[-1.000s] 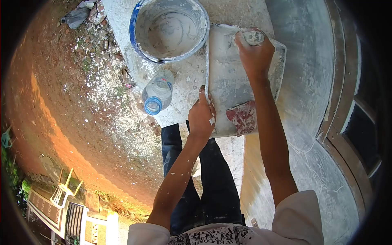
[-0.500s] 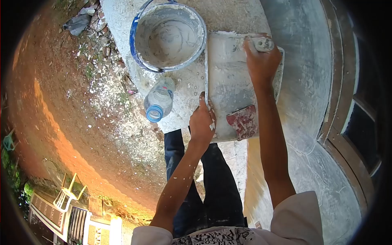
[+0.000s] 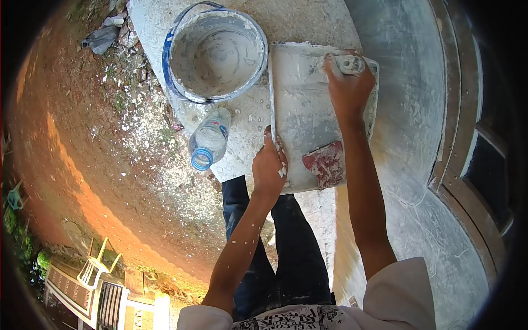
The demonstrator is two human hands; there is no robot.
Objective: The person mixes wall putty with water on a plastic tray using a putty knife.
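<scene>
My left hand [image 3: 269, 170] grips the left rim of a plaster-smeared tray [image 3: 308, 110], near its lower corner. At the tray's upper right, my right hand [image 3: 349, 82] is wrapped round the whitish, stained handle of a tool [image 3: 351, 65]; its blade is mostly hidden. A red, plaster-spotted scrap [image 3: 325, 164] lies at the tray's lower edge. Left of the tray stands a bucket [image 3: 217, 55] with a blue side and pale paste inside. Below the bucket, a clear plastic bottle [image 3: 211, 136] with an open blue neck leans toward me.
A pale, worn slab [image 3: 308, 22] holds the bucket, bottle and tray. Splattered soil [image 3: 137, 137] lies to the left, with a dark plastic bag [image 3: 102, 38]. A grey wall [image 3: 410, 110] with a framed window [image 3: 487, 176] curves along the right. A yellow chair [image 3: 96, 264] stands at the lower left.
The bucket, bottle and tray appear slightly further left in view. Both hands keep their holds, and my right hand and the tool sit slightly further left and lower.
</scene>
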